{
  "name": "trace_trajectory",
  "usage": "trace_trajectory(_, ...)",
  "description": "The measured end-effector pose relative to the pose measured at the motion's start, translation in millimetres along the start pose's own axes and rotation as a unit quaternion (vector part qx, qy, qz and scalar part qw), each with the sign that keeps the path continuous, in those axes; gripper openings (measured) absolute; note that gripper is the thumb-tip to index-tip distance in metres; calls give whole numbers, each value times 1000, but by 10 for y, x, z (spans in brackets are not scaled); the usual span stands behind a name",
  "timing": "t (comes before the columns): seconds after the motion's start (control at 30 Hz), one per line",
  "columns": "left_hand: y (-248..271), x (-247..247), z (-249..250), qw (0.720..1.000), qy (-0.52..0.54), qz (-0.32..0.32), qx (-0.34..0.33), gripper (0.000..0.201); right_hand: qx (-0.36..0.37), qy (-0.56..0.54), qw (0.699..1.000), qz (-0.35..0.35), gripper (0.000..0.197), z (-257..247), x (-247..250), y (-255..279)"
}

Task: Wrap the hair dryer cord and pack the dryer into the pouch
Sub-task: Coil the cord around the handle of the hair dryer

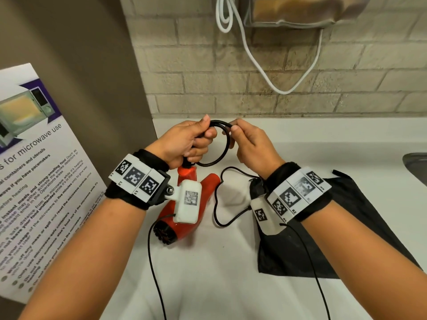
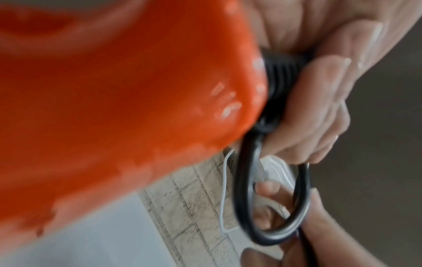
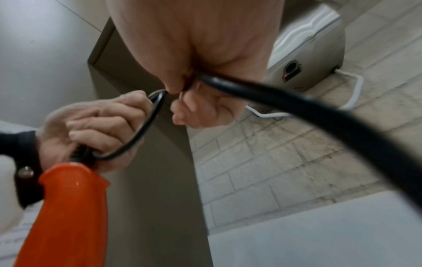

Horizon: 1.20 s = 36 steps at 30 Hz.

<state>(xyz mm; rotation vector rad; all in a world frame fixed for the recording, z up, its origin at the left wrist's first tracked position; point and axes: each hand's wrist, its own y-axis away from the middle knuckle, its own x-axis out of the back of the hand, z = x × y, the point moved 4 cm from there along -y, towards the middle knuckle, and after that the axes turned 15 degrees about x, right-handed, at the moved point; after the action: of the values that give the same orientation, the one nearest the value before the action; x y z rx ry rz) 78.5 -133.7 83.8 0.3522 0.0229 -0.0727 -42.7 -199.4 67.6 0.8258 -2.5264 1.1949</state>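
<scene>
An orange hair dryer [image 1: 184,213] hangs nozzle-down over the white counter [image 1: 208,273], partly hidden by my left wrist camera. My left hand [image 1: 189,142] grips the black cord [image 1: 225,144] where it leaves the handle [image 3: 68,207] and holds a loop of it [image 2: 271,198]. My right hand [image 1: 249,144] pinches the same cord at the top of the loop, between thumb and forefinger. The rest of the cord trails down over the counter [image 1: 217,204]. A black pouch [image 1: 323,239] lies flat on the counter under my right wrist.
A brick-tile wall [image 1: 277,88] stands behind, with a wall-mounted dryer unit [image 3: 306,54] and its white cable [image 1: 254,61]. A brown panel [image 1: 80,65] and a microwave-use poster [image 1: 34,169] are on the left. A sink edge [image 1: 416,165] shows at far right.
</scene>
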Motion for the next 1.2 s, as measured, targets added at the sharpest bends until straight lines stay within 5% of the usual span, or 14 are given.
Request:
trace_trajectory(0.13,-4,24,-7,999,40,-21,0,42,-26,18,999,4,16,133,-68,195)
trace_trajectory(0.23,-13,34,-4,998,56,-24,-4,42,-39,59,995,-75,6,120,-248,312)
trace_trajectory(0.47,-20,125,-8,995,95,5,-27,45,-91,141,964,-207,56,-62,-505,415)
trace_trajectory(0.63,-12,252,8,990,129,33,-49,44,-62,234,934,-263,53,-85,-551,608)
trace_trajectory(1.03,32,250,-1,978,126,121,-117,35,59,356,889,-280,55,-394,-612,611)
trace_trajectory(1.2,61,149,-1,983,92,94,-127,40,187,382,888,-177,51,-539,-505,421)
